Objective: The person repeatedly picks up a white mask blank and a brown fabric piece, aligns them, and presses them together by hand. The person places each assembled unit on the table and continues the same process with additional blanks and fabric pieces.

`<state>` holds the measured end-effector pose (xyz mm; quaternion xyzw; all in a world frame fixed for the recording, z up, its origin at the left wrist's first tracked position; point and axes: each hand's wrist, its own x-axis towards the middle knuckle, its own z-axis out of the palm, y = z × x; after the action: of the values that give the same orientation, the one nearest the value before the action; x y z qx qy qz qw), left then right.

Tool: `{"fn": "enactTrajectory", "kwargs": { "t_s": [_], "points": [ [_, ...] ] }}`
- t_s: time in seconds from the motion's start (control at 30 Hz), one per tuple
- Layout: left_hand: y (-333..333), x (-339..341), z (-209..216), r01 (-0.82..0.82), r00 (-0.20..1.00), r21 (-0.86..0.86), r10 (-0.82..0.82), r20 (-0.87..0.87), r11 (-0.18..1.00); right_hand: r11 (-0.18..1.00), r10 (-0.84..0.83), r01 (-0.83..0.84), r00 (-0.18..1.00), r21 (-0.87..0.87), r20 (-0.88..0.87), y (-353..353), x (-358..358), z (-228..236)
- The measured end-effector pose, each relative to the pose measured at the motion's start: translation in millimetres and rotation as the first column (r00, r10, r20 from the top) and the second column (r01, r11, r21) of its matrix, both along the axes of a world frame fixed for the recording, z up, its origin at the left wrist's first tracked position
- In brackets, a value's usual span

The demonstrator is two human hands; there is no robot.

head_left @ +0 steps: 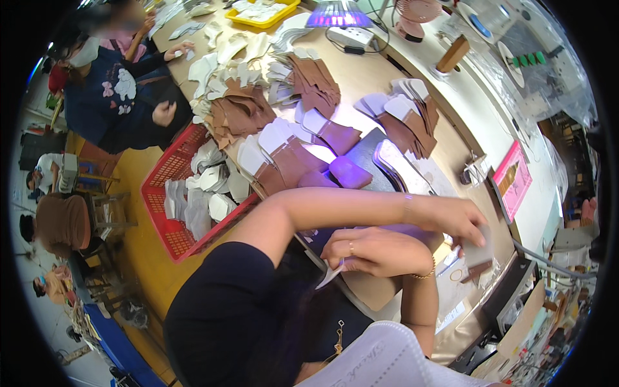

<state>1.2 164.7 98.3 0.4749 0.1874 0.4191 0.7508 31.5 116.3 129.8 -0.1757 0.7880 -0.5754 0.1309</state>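
My arms cross over the bench. My left hand (454, 222), reaching to the right, has its fingers bent round a pale grey flat piece (478, 246), with a brown strip (476, 272) just below it. Nearer me, my right hand (377, 250) points left and pinches a thin white piece (329, 276) at the table's edge. Under that hand lies a brown flat piece (371, 290). Beyond my left forearm sit a purple-lit brown piece (350, 173) on a dark board (369, 147) and a stack of white-topped pieces (394, 166).
Fanned stacks of brown-and-white pieces (277, 155) cover the table's middle. A red basket (155, 187) of white pieces stands at the left. At the back are a yellow tray (263, 21), a purple-lit lamp (338, 14) and a power strip (350, 39). A co-worker (119, 90) is at far left.
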Motion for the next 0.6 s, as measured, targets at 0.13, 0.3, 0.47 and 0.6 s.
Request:
{"fn": "enactTrajectory", "kwargs": {
  "t_s": [0.13,0.3,0.47,0.6],
  "points": [
    [-37,-41,15,-0.117,0.989,-0.179,0.13,0.064,0.977,0.905,-0.268,0.186,0.947,-0.382,-0.175,3,30,24],
    [-76,-57,32,-0.094,0.995,-0.27,0.101,0.012,0.958,0.38,-0.837,0.348,0.523,-0.857,-0.159,-30,105,29],
    [-120,-63,27,-0.094,0.995,-0.39,0.097,-0.011,0.916,0.525,-0.773,0.268,0.547,-0.808,-0.321,-11,198,27],
    [-134,-74,0,-0.144,0.97,-0.472,0.03,-0.241,0.869,0.175,-0.982,0.866,0.121,-0.468,-0.143,-43,236,24]
  ]
}}
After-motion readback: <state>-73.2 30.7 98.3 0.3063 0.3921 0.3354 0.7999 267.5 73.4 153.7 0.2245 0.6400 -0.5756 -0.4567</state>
